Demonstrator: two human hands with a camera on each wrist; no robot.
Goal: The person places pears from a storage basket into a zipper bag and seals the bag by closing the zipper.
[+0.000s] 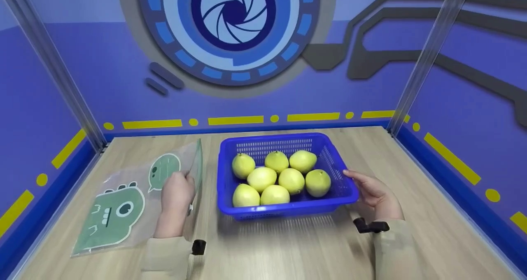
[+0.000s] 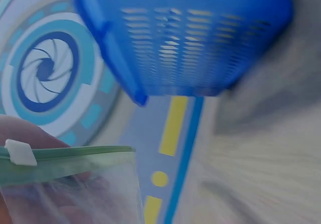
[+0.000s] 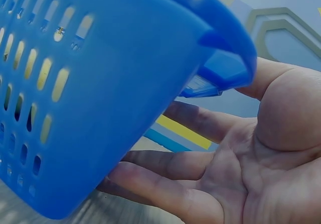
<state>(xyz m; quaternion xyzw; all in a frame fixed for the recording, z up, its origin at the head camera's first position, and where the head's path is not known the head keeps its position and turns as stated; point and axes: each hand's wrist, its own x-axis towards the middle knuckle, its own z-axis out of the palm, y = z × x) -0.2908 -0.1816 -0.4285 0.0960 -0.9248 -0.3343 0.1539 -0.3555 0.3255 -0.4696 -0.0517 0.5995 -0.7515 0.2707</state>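
Observation:
On the left, a see-through zip bag with green cartoon monster prints lies flat, its zip side raised. My left hand grips it near the green zip strip. A white slider sits on that strip beside the fingers. In the middle is a blue plastic basket holding several round yellow-green fruits. My right hand holds the basket's right end, thumb at the rim and the other fingers against the outer wall, as the right wrist view shows.
The basket and bag share a wood-look table. Blue-purple printed panels enclose it at the back and both sides, with metal posts at the corners. Black straps show at both wrists.

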